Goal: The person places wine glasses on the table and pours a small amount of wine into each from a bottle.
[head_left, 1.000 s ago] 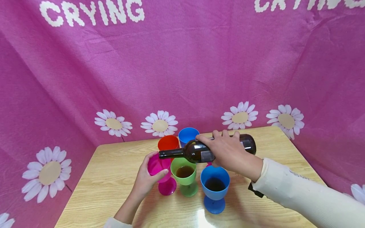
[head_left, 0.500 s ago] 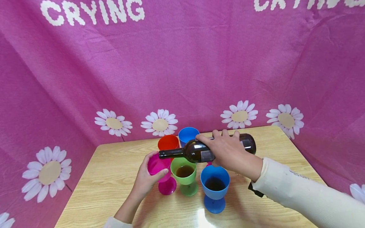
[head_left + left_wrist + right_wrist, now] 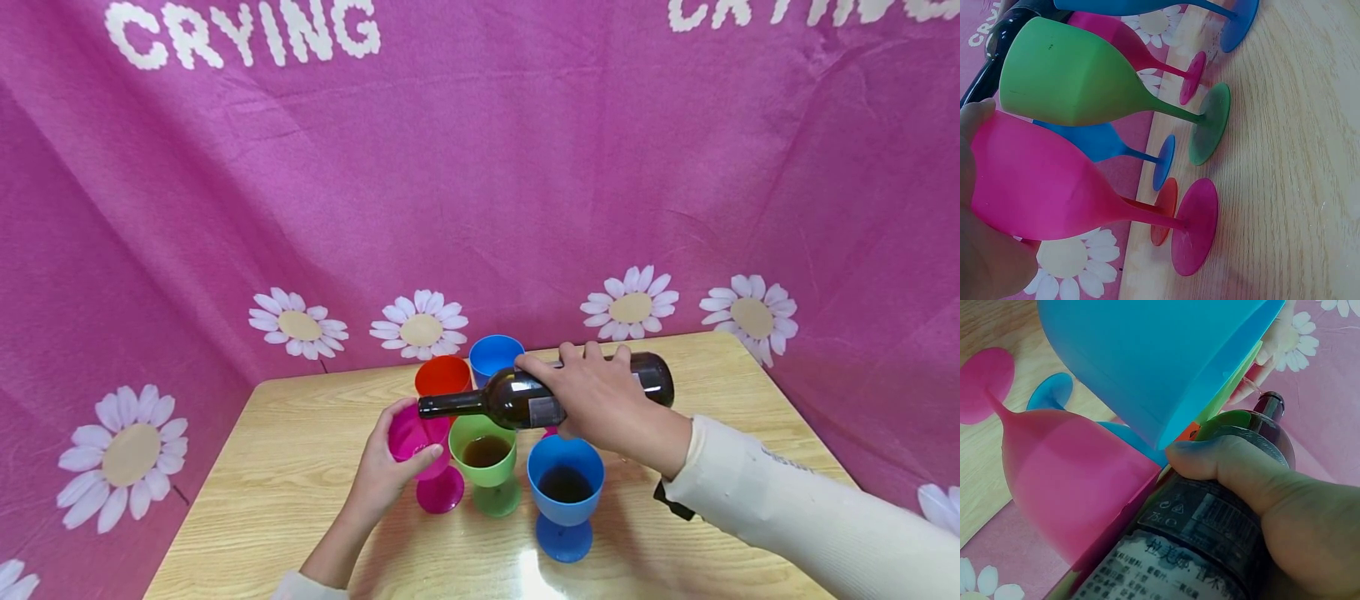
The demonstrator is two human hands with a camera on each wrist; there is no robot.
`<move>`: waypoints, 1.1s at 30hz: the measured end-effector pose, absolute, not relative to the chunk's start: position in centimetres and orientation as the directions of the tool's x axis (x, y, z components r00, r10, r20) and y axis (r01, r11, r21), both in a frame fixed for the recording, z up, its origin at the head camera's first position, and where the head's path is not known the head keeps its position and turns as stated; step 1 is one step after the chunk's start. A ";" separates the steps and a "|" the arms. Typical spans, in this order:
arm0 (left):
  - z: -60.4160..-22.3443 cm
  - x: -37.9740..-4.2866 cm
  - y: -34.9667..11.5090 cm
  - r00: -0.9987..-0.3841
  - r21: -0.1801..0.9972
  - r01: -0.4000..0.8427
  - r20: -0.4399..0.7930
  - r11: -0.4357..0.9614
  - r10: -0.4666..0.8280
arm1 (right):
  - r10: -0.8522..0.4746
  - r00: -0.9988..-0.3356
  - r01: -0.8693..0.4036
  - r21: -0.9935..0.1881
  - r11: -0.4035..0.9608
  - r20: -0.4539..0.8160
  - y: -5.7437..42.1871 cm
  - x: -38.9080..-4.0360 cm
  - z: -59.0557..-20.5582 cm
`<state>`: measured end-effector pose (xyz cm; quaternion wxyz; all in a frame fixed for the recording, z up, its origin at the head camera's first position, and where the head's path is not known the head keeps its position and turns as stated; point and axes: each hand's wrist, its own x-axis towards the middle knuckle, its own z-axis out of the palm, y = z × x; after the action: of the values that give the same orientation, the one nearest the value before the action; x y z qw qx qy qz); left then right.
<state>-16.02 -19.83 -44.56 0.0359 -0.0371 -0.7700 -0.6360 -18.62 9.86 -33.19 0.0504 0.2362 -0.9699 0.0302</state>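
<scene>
My left hand [image 3: 378,475] grips a pink goblet [image 3: 408,442] round its bowl, thumb on the near side. Its foot [image 3: 1194,226] rests on the table in the left wrist view. My right hand [image 3: 611,408] holds a dark wine bottle [image 3: 513,398] from above, tipped almost level, its mouth over the pink goblet's rim. A thin stream [image 3: 1250,384] leaves the mouth in the right wrist view. Beside the pink goblet stands a green goblet [image 3: 495,477] with brown liquid in it. Right of that, below the bottle, a blue goblet [image 3: 566,510] holds dark liquid.
Behind the bottle are a red goblet [image 3: 442,375] and a second blue goblet [image 3: 495,352]. Another pink goblet [image 3: 1063,465] is mostly hidden in the head view. The wooden table [image 3: 277,500] backs onto a pink cloth [image 3: 480,183] printed with daisies.
Both hands, the bottle and the goblets keep their places. Small light marks now show inside the pink goblet's bowl.
</scene>
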 end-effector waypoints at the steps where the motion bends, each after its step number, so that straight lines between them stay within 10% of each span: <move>1: -44.5 -16.0 -19.8 -0.995 0.977 0.102 0.102 0.189 0.011 | -0.455 -0.883 -0.462 -0.036 0.886 0.113 9.9 -18.6 -33.2; 33: -44.6 -16.1 -19.8 -0.994 0.978 0.108 0.107 0.178 0.017 | -0.459 -0.881 -0.465 -0.039 0.884 0.112 9.8 -18.6 -33.1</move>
<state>-16.07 -19.80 -44.56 0.0357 -0.0407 -0.7665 -0.6400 -18.57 9.83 -33.13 0.0500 0.2382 -0.9694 0.0323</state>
